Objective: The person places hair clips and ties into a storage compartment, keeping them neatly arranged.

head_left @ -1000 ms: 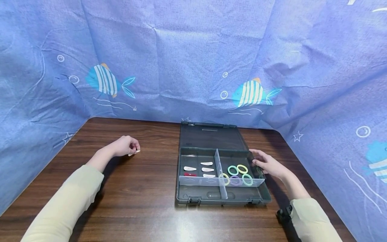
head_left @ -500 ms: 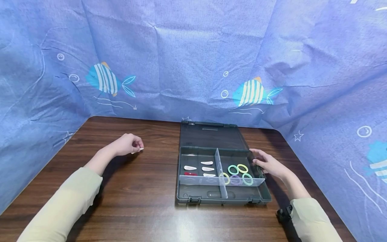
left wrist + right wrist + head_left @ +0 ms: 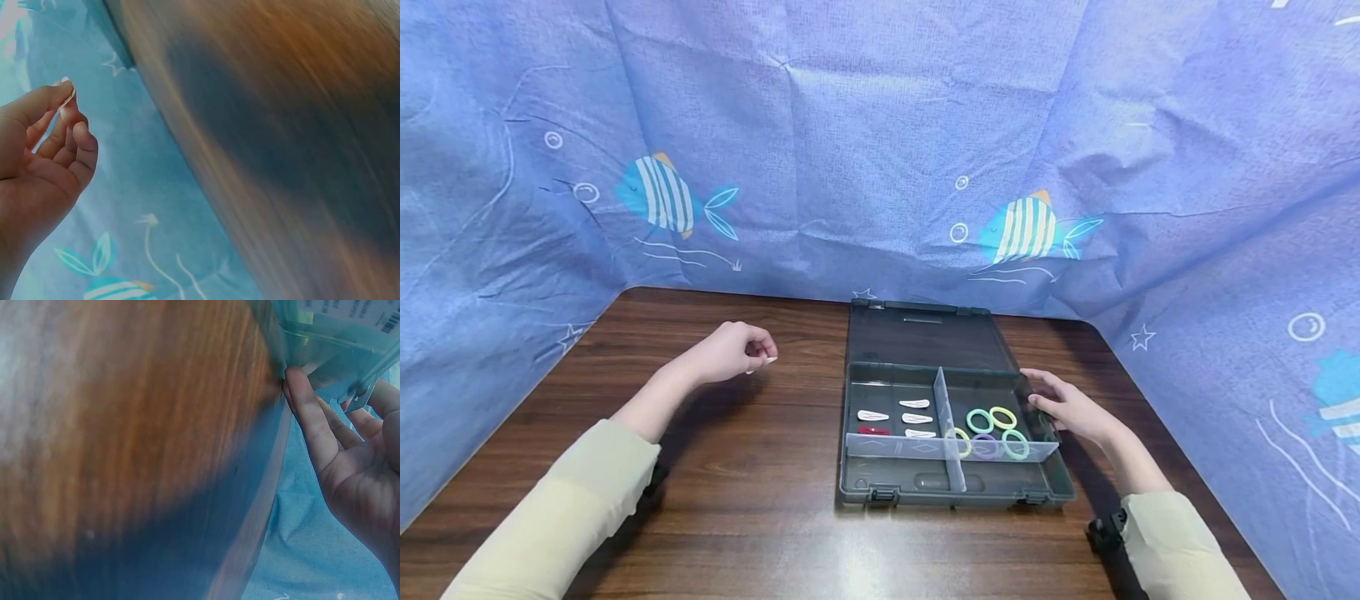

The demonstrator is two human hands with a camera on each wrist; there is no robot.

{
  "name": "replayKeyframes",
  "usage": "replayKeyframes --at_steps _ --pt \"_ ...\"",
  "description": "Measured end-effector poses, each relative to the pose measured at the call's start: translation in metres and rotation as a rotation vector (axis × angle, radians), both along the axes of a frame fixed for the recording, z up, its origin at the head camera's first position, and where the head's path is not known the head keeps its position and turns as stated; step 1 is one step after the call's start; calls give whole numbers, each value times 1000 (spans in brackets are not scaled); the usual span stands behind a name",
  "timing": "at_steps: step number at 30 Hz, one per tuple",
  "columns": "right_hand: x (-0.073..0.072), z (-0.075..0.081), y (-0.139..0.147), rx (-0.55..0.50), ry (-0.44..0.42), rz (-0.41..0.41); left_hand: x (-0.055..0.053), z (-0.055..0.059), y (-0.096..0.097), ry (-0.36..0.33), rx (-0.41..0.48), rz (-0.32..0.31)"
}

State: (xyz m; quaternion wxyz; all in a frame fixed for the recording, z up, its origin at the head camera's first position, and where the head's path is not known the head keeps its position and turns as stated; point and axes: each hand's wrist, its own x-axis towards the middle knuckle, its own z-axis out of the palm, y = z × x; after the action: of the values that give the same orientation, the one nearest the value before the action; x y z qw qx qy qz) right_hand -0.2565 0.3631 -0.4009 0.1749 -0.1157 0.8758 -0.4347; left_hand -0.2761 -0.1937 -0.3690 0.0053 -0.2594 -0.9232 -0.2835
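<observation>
In the head view my left hand (image 3: 735,352) is raised over the left side of the table, pinching a white snap hair clip (image 3: 771,360) between thumb and fingertips. The left wrist view shows the same clip (image 3: 70,98) edge-on, mostly covered by the fingers. My right hand (image 3: 1071,410) grips the right side of a dark see-through storage box (image 3: 940,502), thumb over the rim and fingers along the outer wall. Inside the box's left compartment lie several white hair clips (image 3: 917,418) and a red one (image 3: 874,431). Several coloured hair ties (image 3: 979,421) lie in the right compartment.
The box's lid (image 3: 925,340) is folded back flat behind it. Clear dividers (image 3: 895,447) split the inside. The brown wooden table (image 3: 760,500) ends at a blue fish-print cloth (image 3: 865,167) at the back and sides.
My left hand has moved right and slightly away from me, carrying the pinched hair clip. The right hand and the box have stayed in place.
</observation>
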Motion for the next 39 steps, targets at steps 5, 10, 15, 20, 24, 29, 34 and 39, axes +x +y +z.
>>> replayKeyframes --at_steps 5,10,15,20,24,29,34,39 --pt "0 -1 1 -2 2 -4 5 8 12 26 11 -9" --pt "1 0 0 -1 3 -9 8 14 22 49 14 -21" --pt "1 2 0 9 3 -4 11 20 32 64 39 -22" --pt "1 3 1 14 -1 -8 16 26 47 105 76 -35" --pt "1 2 0 0 0 -7 18 28 61 146 104 -51" --pt "0 1 0 -5 6 -6 18 26 77 145 131 -66" --pt "-1 0 0 -4 7 -4 15 19 92 135 147 -108" --pt "-1 -1 1 -3 7 -5 12 13 106 101 164 -175"
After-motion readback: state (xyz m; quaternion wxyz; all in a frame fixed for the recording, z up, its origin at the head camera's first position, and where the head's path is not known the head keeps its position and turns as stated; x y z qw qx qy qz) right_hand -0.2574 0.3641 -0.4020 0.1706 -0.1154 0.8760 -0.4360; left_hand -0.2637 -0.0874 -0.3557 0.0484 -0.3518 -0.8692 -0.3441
